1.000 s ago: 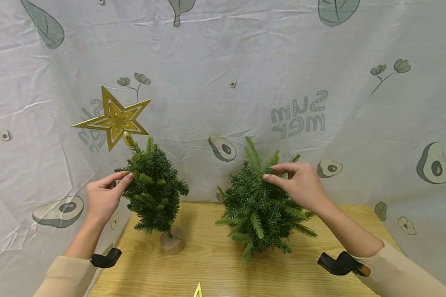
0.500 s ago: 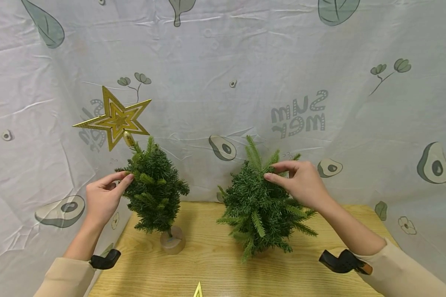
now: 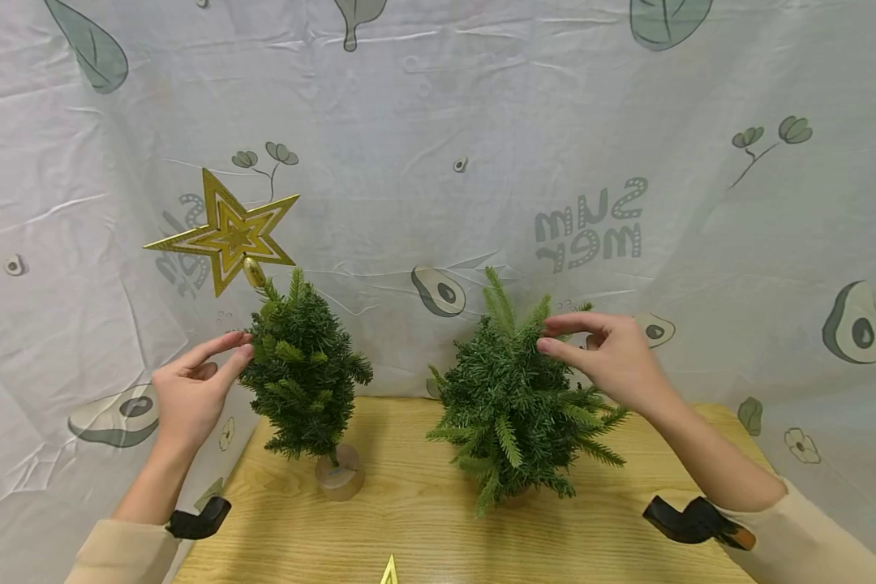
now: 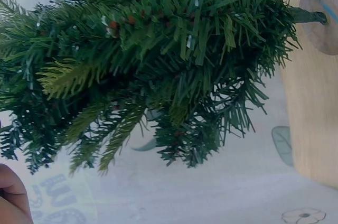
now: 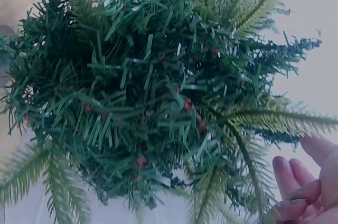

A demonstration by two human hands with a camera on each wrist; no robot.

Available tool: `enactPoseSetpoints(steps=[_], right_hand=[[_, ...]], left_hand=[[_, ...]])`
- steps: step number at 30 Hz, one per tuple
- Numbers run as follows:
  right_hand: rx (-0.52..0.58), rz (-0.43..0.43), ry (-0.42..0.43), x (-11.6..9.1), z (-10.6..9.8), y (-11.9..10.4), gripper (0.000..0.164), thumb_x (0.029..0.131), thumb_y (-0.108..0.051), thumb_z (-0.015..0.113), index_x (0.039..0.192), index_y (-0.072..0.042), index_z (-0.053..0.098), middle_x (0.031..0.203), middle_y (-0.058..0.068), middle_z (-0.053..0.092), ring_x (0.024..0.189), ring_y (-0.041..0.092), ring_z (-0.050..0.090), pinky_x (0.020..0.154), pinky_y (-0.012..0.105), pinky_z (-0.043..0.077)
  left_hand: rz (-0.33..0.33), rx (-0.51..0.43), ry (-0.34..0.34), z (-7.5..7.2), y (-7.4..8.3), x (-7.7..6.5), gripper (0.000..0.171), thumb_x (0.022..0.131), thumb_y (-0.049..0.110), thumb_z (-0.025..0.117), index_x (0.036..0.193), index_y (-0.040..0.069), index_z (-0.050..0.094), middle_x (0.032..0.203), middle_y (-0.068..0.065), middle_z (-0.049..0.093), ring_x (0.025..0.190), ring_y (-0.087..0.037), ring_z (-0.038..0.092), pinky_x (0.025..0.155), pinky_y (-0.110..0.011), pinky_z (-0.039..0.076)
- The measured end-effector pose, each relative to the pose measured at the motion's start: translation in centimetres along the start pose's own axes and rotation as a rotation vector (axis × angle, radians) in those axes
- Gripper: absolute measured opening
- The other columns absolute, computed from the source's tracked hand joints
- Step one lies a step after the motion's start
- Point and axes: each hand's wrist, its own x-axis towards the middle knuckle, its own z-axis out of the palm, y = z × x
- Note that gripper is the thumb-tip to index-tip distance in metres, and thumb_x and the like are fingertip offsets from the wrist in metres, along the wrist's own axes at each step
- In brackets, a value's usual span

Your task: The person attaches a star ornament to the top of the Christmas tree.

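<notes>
Two small artificial Christmas trees stand side by side. The slim left tree (image 3: 302, 373) has a round wooden base (image 3: 339, 477) and a gold star topper (image 3: 234, 235) tilting leftward from its top. At that tree's left edge is my left hand (image 3: 193, 389), thumb and forefinger parted, fingertips beside the outer needles. My right hand (image 3: 613, 357) is at the upper right of the bushier right tree (image 3: 514, 405), its thumb and forefinger also apart. In the right wrist view, my fingers (image 5: 296, 182) lie close to a light green sprig (image 5: 285, 121); whether they touch it I cannot tell.
A wooden table (image 3: 401, 519) carries both trees. The gold tip of another object (image 3: 389, 570) shows at the bottom edge of the head view. Behind the table hangs a pale cloth (image 3: 380, 122) printed with avocados and leaves.
Both hands have let go of the sprigs they pinched and drawn slightly outward, left hand leftward, right hand rightward. The trees and star stay in place.
</notes>
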Motion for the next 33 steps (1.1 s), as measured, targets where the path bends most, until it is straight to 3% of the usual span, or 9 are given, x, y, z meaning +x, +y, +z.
enactPoseSetpoints(steps=[6, 11, 16, 20, 25, 28, 33], right_hand=[[-0.008, -0.015, 0.028, -0.7, -1.2, 0.4, 0.033, 0.093, -0.032, 0.082, 0.120, -0.015, 0.078, 0.107, 0.000, 0.077, 0.048, 0.016, 0.035, 0.045, 0.031, 0.035], [-0.013, -0.032, 0.045, -1.3, -2.0, 1.4, 0.029, 0.093, -0.028, 0.082, 0.117, -0.012, 0.079, 0.102, -0.001, 0.076, 0.046, 0.016, 0.034, 0.044, 0.031, 0.035], [-0.033, -0.021, 0.055, -2.1, -2.7, 2.2, 0.026, 0.093, -0.027, 0.082, 0.116, -0.015, 0.079, 0.102, -0.004, 0.076, 0.049, 0.016, 0.034, 0.045, 0.032, 0.033], [-0.045, 0.005, 0.028, -2.8, -3.3, 2.8, 0.027, 0.095, -0.029, 0.080, 0.119, -0.016, 0.078, 0.102, -0.004, 0.077, 0.049, 0.017, 0.033, 0.043, 0.033, 0.032], [-0.039, 0.025, -0.013, -3.6, -3.9, 3.4, 0.029, 0.096, -0.026, 0.079, 0.121, -0.014, 0.077, 0.105, -0.005, 0.077, 0.047, 0.017, 0.032, 0.042, 0.034, 0.032], [-0.046, 0.030, -0.038, -3.8, -4.2, 3.7, 0.029, 0.095, -0.025, 0.080, 0.121, -0.012, 0.076, 0.102, -0.006, 0.077, 0.046, 0.016, 0.032, 0.042, 0.033, 0.033], [-0.061, 0.016, -0.090, -4.1, -4.3, 4.2, 0.027, 0.095, -0.024, 0.080, 0.120, -0.012, 0.077, 0.102, -0.001, 0.076, 0.046, 0.013, 0.032, 0.042, 0.032, 0.034]], left_hand=[[0.079, -0.040, 0.035, -0.3, 0.6, -0.4, 0.027, 0.090, -0.008, 0.076, 0.117, -0.010, 0.074, 0.105, -0.003, 0.079, 0.034, -0.006, 0.018, 0.033, -0.028, 0.015], [0.149, -0.136, 0.048, -0.2, 1.9, -0.9, 0.027, 0.088, -0.016, 0.073, 0.115, -0.017, 0.071, 0.102, -0.005, 0.079, 0.036, -0.003, 0.017, 0.033, -0.026, 0.011], [0.217, -0.215, 0.024, 0.4, 3.5, -2.0, 0.028, 0.084, -0.022, 0.071, 0.111, -0.021, 0.069, 0.082, -0.001, 0.076, 0.039, -0.002, 0.019, 0.035, -0.023, 0.010], [0.287, -0.246, -0.041, 1.0, 4.2, -3.1, 0.028, 0.081, -0.025, 0.070, 0.109, -0.021, 0.070, 0.076, -0.002, 0.072, 0.042, -0.001, 0.021, 0.037, -0.020, 0.013], [0.321, -0.148, -0.137, 2.1, 4.7, -5.0, 0.033, 0.077, -0.025, 0.074, 0.108, -0.014, 0.074, 0.057, 0.005, 0.047, 0.045, -0.001, 0.023, 0.040, -0.014, 0.018], [0.322, -0.092, -0.179, 2.7, 4.6, -6.3, 0.037, 0.075, -0.023, 0.076, 0.109, -0.010, 0.076, 0.063, 0.005, 0.054, 0.046, -0.001, 0.025, 0.042, -0.013, 0.021], [0.298, -0.094, -0.225, 3.6, 3.4, -8.1, 0.041, 0.073, -0.022, 0.079, 0.111, -0.006, 0.076, 0.080, 0.004, 0.069, 0.046, -0.001, 0.026, 0.042, -0.014, 0.021]])
